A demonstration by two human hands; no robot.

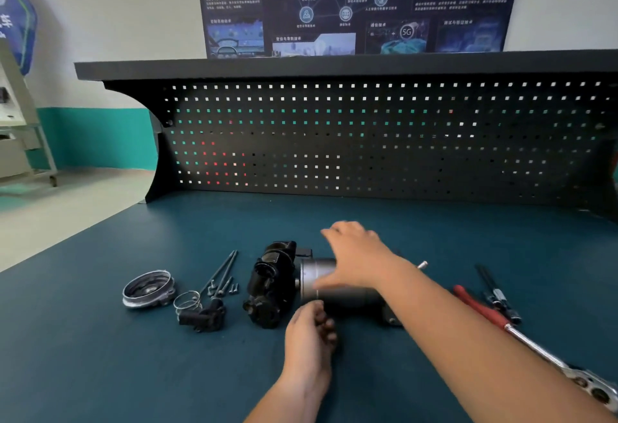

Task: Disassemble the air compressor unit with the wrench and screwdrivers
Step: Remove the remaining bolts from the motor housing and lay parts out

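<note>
Head view, hands first: what have they got?
— The left hand (309, 332) has its fingers curled under the near edge of the air compressor unit (317, 275), with the thumb up on the band where the silver can meets the black pump head (271, 285). That grip looks closed on the unit. The right hand (354, 255) lies over the top of the can, but it is blurred, so I cannot tell whether it clasps the can or only rests on it.
— Where does the unit sit?
— On its side at mid-table (133, 372), pump head to the left. Just left of it lie two long bolts (220, 268), small screws (230, 287), a wire clip (187, 300), a black fitting (204, 317) and a metal end ring (147, 289).
— So which step is this?
— With the bolts out and the ring off, I judge it to be parting the can from the pump head. That calls for a straight pull along the can's axis while the head is held steady. Neither hand holds a tool. The red-handled wrench (478, 305) and what are likely the screwdrivers (495, 292) lie to the right.
— Any writing?
— No writing I can make out on the unit. The wall poster (354, 4) shows "5G" (406, 32); its other text is too blurred to read.
</note>
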